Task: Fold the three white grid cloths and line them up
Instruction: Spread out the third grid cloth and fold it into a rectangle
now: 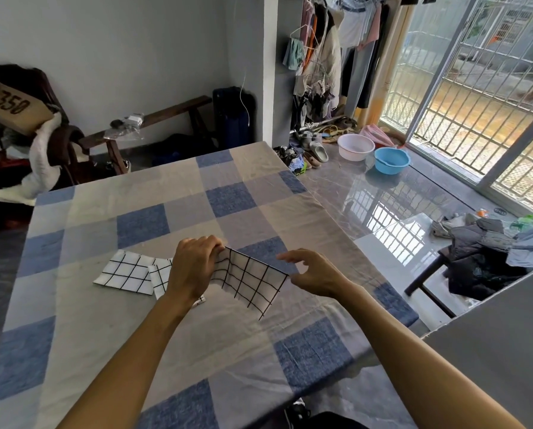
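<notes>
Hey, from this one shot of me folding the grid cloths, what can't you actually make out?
1. Second folded cloth, head view: mostly behind the left hand and wrist, so its outline is unclear.
2. Held cloth: its left corner is buried in the left hand's grip; layer count unreadable.
3. Checked table cover: near edge cut off by the frame's bottom edge.

We noted both bare forearms extended forward, the left hand (194, 267) back-up with curled fingers pinching one top corner of the grid cloth (249, 280), the right hand (316, 274) pinching the other, remaining fingers loosely spread.
</notes>
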{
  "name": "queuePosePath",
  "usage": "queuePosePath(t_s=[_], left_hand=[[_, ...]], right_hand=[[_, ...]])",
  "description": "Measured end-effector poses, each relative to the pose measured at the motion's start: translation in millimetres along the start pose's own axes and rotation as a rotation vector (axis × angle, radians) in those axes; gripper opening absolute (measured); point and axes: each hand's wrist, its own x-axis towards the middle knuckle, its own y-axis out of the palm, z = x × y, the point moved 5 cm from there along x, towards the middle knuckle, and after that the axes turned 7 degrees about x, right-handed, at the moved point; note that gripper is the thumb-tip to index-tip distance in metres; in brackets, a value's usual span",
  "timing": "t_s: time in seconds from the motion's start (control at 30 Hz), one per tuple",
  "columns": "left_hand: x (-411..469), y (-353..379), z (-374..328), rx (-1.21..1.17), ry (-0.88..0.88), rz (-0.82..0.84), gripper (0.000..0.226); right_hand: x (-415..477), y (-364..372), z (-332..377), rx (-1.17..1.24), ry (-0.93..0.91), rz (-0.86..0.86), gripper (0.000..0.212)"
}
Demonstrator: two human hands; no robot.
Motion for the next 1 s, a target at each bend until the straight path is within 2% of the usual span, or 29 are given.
queuePosePath(t_s=[0.4,0.47,0.57,0.77,0.93,1.0], left_hand=[[3,4,2,-0.01,-0.037,0.015,0.011],[2,4,3,-0.022,-0.047,0.017,0.012],[0,5,5,-0.042,-0.065,0.022,0.015],[-2,13,11,-0.069,-0.14,0.043,0.016],[3,27,4,-0.191,-0.348,0.085,0.019],[6,30,0,-0.243,-0.418,0.076,0.019]], right_hand=[[-9,18,-5,-0.057,-0.007,0.146,0.05],[-8,24,-7,-0.042,-0.028,0.112,0.042],[-4,26,-8,0.013,-0.047,-0.028,0.024],[-2,22,5,0.086,-0.031,-0.155,0.017],[-2,20,15,0.223,0.019,-0.18,0.007],[-3,18,19,0.253,0.007,-0.217,0.01]])
